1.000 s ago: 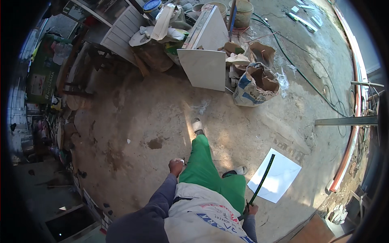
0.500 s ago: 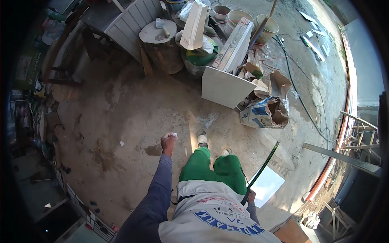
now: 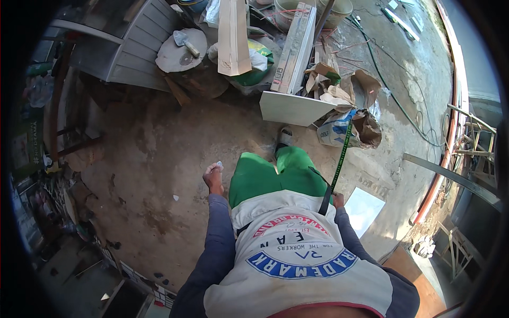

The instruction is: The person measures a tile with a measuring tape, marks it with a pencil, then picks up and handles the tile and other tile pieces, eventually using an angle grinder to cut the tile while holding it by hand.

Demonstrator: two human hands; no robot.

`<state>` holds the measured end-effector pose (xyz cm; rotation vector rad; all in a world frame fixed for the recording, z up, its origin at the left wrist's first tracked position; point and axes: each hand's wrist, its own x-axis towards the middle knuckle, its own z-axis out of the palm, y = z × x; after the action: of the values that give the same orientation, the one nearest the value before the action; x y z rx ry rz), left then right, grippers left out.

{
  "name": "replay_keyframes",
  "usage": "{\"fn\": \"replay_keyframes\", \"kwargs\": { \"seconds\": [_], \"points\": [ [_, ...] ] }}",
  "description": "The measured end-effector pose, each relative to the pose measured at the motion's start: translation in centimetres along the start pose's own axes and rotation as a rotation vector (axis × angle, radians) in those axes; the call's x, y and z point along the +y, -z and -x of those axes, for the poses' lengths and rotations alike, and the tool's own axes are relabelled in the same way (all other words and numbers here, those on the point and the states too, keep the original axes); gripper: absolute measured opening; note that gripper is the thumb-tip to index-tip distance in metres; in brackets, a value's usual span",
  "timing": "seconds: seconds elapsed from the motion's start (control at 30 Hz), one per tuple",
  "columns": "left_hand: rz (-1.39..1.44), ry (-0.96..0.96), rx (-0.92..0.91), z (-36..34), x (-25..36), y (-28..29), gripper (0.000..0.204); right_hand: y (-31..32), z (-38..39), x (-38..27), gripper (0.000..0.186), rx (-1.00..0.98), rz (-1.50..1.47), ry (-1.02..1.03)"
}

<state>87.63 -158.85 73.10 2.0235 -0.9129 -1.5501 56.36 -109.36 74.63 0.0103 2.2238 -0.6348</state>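
My left hand is held out beside my left thigh, its fingers closed on a small white piece, perhaps a chip. By my right hip is my right hand, partly covered by my body. It appears to grip a tape measure, whose black blade with green marks sticks out stiffly ahead; the case is hidden. A black strap hangs close beside it. On the floor right of that hand lies a white tile.
Ahead stand a light panel, a long carton, a torn paper sack and buckets. A trowel rests on a round-topped stand. A green hose and a metal bar are at right.
My body has moved forward, closer to the panel and sack. The tape blade has swung to point more straight ahead. Both hands still hold the same things.
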Motion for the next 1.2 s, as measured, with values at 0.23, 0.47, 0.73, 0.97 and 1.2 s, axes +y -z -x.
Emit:
{"fn": "replay_keyframes", "kwargs": {
  "seconds": [0.23,0.47,0.73,0.97,1.2],
  "points": [
    [0.024,-0.059,-0.100,-10.4,12.5,-5.2,0.025,-0.1,-0.1,-8.5,0.023,0.142,-0.422,-0.251],
    [-0.072,-0.159,-0.158,-30.4,28.0,-12.8,0.023,-10.9,11.0,-13.0,0.026,0.307,-0.542,-0.570],
    [-0.191,-0.376,-0.083,-50.2,38.7,-17.4,0.025,-27.2,22.7,-15.4,0.037,0.012,0.181,-0.456],
    [-0.461,-0.173,-0.575,-42.7,27.4,-6.1,0.014,-36.0,25.1,-19.0,0.039,0.214,-0.139,-0.688],
    [-0.979,0.180,-1.074,-33.2,18.4,2.4,0.070,-45.5,28.0,-16.2,0.025,0.433,-0.457,-0.756]
  ]
}}
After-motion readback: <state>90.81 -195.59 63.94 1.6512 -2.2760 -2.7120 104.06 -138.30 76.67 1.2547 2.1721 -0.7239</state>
